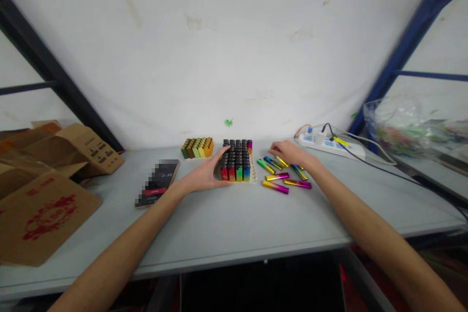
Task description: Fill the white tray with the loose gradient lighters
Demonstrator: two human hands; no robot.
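A white tray (253,174) near the middle of the table holds rows of upright lighters (236,171) with black tops and red, green and blue bodies. My left hand (206,174) rests against the left side of these lighters, thumb and fingers spread. A single pink lighter (249,146) stands at the tray's back right. My right hand (288,152) is over the back of a loose pile of shiny lighters (276,188) lying right of the tray; its fingers are bent down, and whether they hold one is hidden.
Yellow and green lighters (197,148) stand in a block at the back. A phone (157,183) lies left, beside cardboard boxes (47,214). At the right are a power strip (331,145) with cables and a plastic bag (405,122). A wall (234,48) rises behind.
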